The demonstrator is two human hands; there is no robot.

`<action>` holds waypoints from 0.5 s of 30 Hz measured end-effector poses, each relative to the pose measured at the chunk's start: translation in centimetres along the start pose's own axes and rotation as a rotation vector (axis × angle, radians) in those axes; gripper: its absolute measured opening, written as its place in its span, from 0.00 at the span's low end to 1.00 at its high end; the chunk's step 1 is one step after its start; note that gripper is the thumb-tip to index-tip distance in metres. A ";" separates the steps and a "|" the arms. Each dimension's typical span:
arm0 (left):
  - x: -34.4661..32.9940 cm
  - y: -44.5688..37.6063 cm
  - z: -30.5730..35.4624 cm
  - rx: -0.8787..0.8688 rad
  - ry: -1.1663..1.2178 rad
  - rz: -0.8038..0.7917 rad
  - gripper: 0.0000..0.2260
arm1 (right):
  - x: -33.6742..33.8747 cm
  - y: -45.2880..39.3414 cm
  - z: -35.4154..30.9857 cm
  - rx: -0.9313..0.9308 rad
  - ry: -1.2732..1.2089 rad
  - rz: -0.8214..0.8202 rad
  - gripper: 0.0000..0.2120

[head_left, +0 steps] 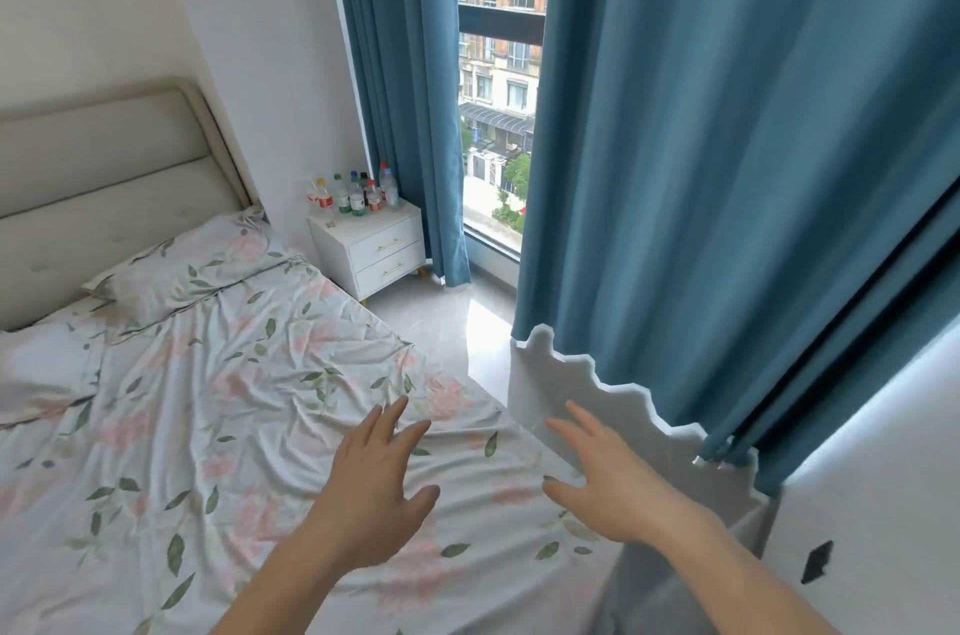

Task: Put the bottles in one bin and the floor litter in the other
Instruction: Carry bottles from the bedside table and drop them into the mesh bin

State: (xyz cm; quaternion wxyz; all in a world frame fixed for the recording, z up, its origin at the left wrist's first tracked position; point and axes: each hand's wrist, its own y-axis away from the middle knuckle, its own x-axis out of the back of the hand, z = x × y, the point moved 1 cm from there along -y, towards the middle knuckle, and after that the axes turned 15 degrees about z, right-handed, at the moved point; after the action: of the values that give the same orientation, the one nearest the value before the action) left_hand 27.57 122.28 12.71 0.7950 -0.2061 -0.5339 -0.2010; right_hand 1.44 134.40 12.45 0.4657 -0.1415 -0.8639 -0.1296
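Several plastic bottles (357,193) with coloured caps stand upright on a white two-drawer nightstand (384,252) in the far corner by the window. My left hand (371,483) is held out over the near part of the bed with fingers spread, holding nothing. My right hand (605,476) is held out over the bed's right edge, fingers also spread and empty. Both hands are far from the bottles. No bin and no litter show in this view.
A bed (234,400) with a floral sheet and a pillow (192,270) fills the left. Blue curtains (727,166) hang at right, and another curtain (405,88) by the window. A strip of pale tiled floor (457,317) runs between bed and window toward the nightstand.
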 end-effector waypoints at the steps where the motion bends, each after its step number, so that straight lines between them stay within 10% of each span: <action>1: -0.6 -1.0 0.5 -0.014 -0.005 -0.010 0.32 | 0.2 -0.4 0.7 -0.003 0.000 0.004 0.37; 15: -9.5 -15.6 9.4 0.165 -0.004 0.004 0.32 | 7.7 -16.6 11.9 0.108 0.037 -0.138 0.36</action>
State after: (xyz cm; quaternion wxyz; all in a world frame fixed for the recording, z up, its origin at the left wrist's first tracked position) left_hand 8.65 115.24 8.89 0.8087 -0.1413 -0.5497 -0.1541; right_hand -17.76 124.22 11.03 0.4784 -0.0540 -0.8686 -0.1169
